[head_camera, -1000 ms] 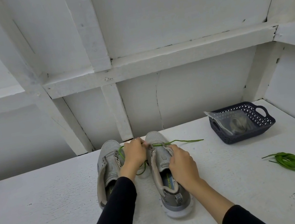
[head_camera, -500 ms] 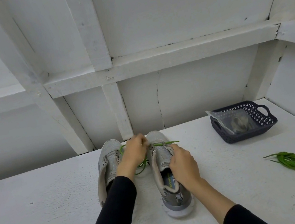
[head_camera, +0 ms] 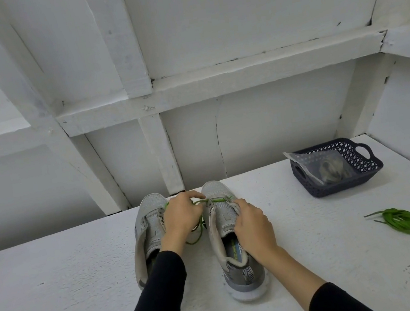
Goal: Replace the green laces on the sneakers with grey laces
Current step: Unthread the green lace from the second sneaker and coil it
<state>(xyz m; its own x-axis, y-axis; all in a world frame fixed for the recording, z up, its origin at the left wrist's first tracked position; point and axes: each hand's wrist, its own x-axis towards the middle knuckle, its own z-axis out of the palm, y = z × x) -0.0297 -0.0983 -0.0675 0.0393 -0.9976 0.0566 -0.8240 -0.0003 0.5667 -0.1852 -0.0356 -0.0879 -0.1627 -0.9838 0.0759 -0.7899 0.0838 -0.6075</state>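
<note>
Two arms in view. Left sleeve (head_camera: 154, 299): black, long, close-fitting, plain, ends at the wrist. Right sleeve (head_camera: 337, 304): same black fabric, ends partway up the forearm. Left hand (head_camera: 182, 219) and right hand (head_camera: 253, 226) bare; no gloves, rings or watch visible.

- Bright, even, diffuse light; no glare.
- Soft faint shadows under the sneakers (head_camera: 234, 234).
- Wide-angle bending at left and right edges.
- Overall slightly soft focus.

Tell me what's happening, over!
Left hand pulling green lace from right sneaker. Right hand holding that sneaker. Nothing in the way.
</note>
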